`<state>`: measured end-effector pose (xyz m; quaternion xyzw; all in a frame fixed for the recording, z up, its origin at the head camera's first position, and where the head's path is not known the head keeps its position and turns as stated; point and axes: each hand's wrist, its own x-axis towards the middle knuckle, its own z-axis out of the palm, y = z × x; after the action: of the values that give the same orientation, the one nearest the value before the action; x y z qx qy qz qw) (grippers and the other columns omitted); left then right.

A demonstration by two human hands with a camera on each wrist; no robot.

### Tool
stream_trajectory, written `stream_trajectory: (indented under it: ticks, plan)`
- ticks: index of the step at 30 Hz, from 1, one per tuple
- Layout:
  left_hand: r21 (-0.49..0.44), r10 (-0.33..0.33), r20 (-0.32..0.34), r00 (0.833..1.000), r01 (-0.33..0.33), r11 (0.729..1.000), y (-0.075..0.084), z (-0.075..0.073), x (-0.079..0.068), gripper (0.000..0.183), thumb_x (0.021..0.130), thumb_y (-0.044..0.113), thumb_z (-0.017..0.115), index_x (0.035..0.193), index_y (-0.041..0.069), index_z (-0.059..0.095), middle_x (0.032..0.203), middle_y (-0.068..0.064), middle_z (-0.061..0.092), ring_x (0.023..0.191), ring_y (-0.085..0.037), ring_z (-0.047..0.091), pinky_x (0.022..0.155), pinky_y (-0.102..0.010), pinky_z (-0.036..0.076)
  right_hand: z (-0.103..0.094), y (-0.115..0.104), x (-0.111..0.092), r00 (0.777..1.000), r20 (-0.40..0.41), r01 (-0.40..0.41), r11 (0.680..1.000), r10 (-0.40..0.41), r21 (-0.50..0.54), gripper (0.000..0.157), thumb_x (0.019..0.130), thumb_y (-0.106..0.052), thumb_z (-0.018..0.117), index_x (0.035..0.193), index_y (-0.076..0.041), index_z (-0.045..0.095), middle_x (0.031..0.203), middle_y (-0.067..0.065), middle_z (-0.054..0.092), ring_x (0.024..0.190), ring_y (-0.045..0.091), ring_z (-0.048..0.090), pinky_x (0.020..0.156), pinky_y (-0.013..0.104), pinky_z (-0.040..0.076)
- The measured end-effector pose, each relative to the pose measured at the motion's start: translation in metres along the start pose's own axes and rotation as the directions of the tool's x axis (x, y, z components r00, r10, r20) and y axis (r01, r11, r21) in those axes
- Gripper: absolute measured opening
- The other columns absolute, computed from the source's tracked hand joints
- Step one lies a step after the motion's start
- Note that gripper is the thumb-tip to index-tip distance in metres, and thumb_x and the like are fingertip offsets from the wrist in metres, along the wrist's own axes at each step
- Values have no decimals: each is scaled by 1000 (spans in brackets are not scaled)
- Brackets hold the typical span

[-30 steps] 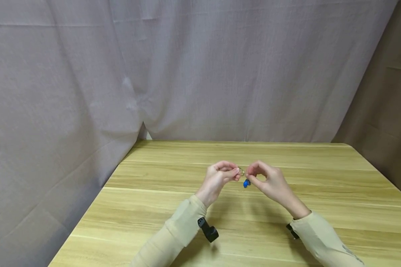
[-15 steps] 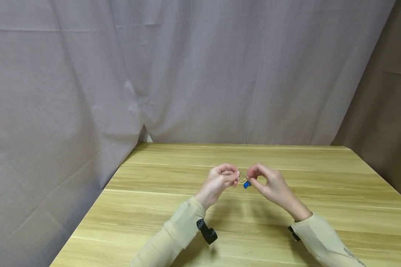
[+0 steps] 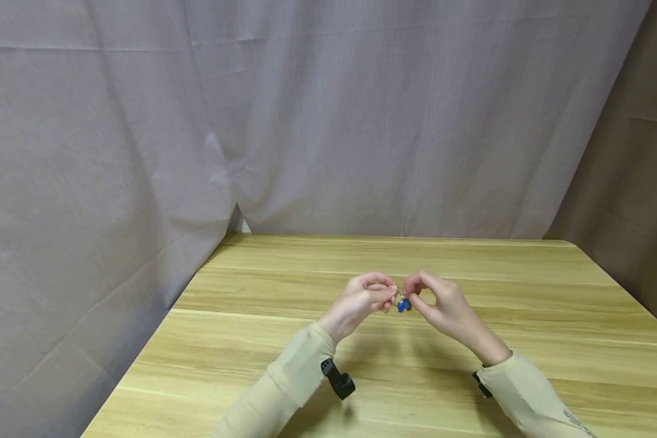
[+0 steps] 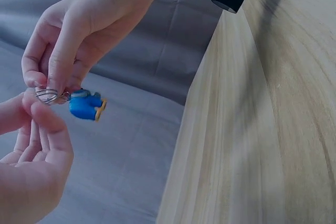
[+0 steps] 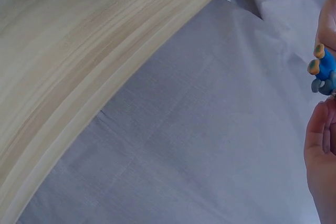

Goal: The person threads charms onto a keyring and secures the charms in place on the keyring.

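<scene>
A keychain hangs in the air between both hands over the table. Its charm [image 3: 404, 305] is a small blue figure with grey parts and yellow-orange ends, seen closer as the blue figure [image 4: 85, 104] in the left wrist view. Thin metal key ring coils [image 4: 46, 96] show there, slightly spread. The left hand [image 3: 360, 303] pinches the ring between thumb and index finger. Beside it, the right hand [image 3: 448, 307] pinches the ring close to the charm, thumb against index finger. In the right wrist view the charm [image 5: 326, 67] is cut by the frame edge; fingertips hide part of the ring.
A wood-grain table [image 3: 285, 365] lies beneath both forearms. Grey curtains [image 3: 328, 121] hang behind it and on the left, with a browner one [image 3: 629, 182] on the right. Black wrist cameras [image 3: 338, 379] sit under the sleeves.
The left hand has come slightly right and down, closer to the right fingertips. The ring between them has turned, and the blue charm has swung a little. The right hand stays nearly in place.
</scene>
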<state>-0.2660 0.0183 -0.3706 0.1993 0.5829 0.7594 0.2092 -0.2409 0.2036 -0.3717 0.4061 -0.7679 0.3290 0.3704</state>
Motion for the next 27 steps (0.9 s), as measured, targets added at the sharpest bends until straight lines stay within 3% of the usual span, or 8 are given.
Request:
stream_trajectory:
  ticks: [10, 15, 18, 23, 27]
  plan:
    - [42, 32, -72, 997, -29, 999, -2, 1, -1, 20, 85, -4, 63, 104, 1, 60, 87, 5, 66, 83, -7, 61, 87, -24, 47, -3, 3, -2, 999, -1, -53, 999, 53, 5, 33, 71, 23, 69, 87, -5, 60, 80, 3, 65, 73, 9, 60, 72, 8, 47]
    - [37, 65, -127, 990, -60, 997, -5, -1, 1, 25, 87, 0, 65, 111, 1, 59, 93, 1, 70, 83, -7, 66, 79, -24, 49, -5, 3, -3, 998, 4, -70, 998, 70, 2, 28, 74, 20, 69, 87, -4, 61, 82, 3, 66, 75, 8, 61, 73, 8, 47]
    - [21, 85, -149, 985, -83, 996, -6, -2, 3, 31, 88, -2, 63, 118, -6, 55, 95, -4, 73, 81, -7, 67, 74, -21, 49, -5, 2, -4, 998, 12, -68, 998, 68, -6, 29, 74, 20, 69, 88, -4, 60, 82, 3, 66, 75, 7, 61, 73, 8, 48]
    - [37, 95, -179, 979, -90, 995, -5, -1, 4, 28, 89, -1, 62, 116, -4, 56, 103, -18, 72, 83, -8, 66, 80, -23, 49, -4, 2, -4, 998, 27, -63, 998, 64, -17, 36, 69, 23, 69, 87, -6, 59, 79, 3, 65, 75, 4, 60, 73, 9, 47]
    - [71, 82, -177, 981, -71, 995, -3, 0, 3, 27, 91, 1, 62, 116, -4, 56, 95, -12, 72, 84, -9, 64, 86, -26, 47, -3, 2, -3, 998, 30, -62, 998, 63, -18, 35, 70, 22, 70, 88, -6, 59, 79, 2, 65, 75, 5, 59, 72, 10, 48]
